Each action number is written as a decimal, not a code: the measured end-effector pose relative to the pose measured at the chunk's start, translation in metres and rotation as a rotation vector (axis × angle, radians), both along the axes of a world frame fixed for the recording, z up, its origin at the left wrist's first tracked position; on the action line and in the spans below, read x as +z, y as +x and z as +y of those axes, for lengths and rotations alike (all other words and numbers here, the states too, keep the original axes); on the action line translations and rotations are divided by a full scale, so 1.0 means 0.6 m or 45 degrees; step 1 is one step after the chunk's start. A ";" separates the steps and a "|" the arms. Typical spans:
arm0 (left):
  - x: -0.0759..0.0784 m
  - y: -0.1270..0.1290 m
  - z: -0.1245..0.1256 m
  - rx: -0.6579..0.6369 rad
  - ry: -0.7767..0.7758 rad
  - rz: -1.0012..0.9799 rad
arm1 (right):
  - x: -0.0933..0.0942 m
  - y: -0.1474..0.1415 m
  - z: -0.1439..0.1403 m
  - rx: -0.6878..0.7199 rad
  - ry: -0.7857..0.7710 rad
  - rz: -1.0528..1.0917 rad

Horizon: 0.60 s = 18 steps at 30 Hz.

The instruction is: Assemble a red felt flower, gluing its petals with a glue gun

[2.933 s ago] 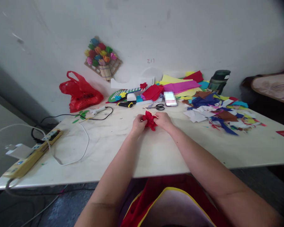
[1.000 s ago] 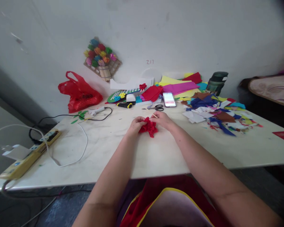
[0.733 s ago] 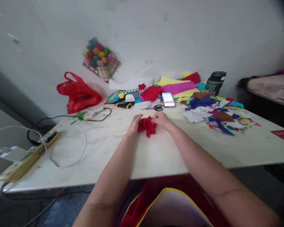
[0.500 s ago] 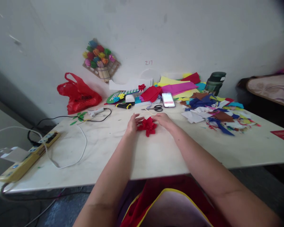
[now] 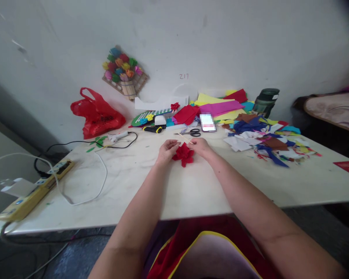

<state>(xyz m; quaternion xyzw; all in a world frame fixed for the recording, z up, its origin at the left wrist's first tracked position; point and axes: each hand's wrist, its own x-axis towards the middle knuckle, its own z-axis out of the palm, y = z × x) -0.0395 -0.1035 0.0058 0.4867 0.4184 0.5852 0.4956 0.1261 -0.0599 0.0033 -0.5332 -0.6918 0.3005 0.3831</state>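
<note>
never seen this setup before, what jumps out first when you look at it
The red paper flower at the table's middle, pinched between the left hand and the right hand, draws the eye first. Next come the heap of coloured paper scraps at the right and the red plastic bag against the wall at the left.

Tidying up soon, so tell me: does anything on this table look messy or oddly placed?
Yes. A loose heap of paper scraps sprawls over the table's right side, and a white cable loops across its left. The red paper flower between both hands looks intact.
</note>
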 end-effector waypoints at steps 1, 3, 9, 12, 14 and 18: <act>0.001 0.000 -0.001 -0.010 0.003 -0.006 | 0.000 -0.001 0.000 0.002 -0.015 -0.012; 0.002 0.002 -0.002 -0.020 0.024 -0.011 | -0.001 -0.003 0.000 0.011 -0.066 -0.044; -0.005 0.008 0.002 -0.048 0.126 -0.020 | -0.002 -0.006 -0.004 0.049 -0.046 -0.030; -0.005 0.009 0.001 -0.059 0.062 -0.109 | -0.001 -0.007 -0.006 0.081 0.018 0.061; -0.003 0.009 0.000 -0.053 -0.025 -0.157 | -0.002 -0.009 -0.007 0.104 0.040 0.110; -0.004 0.009 0.001 -0.080 -0.160 -0.160 | -0.004 -0.015 -0.011 0.165 0.118 0.135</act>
